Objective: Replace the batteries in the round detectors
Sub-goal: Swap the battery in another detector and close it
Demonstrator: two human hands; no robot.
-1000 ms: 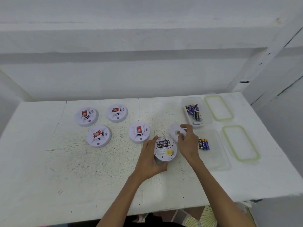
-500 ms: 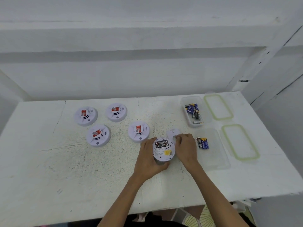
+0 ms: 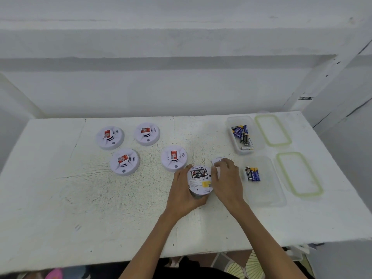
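Gripping the upturned detector [image 3: 199, 181], the left hand [image 3: 181, 192] cups it. The right hand [image 3: 227, 182] pinches a white cover [image 3: 217, 161] beside it

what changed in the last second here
The right hand brought the white cover closer to the open detector, still pinching it. The left hand kept gripping that detector; the four other detectors, battery boxes and lids stayed put.

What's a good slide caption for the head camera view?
Left hand grips an upturned smoke detector while the right hand holds its battery cover.
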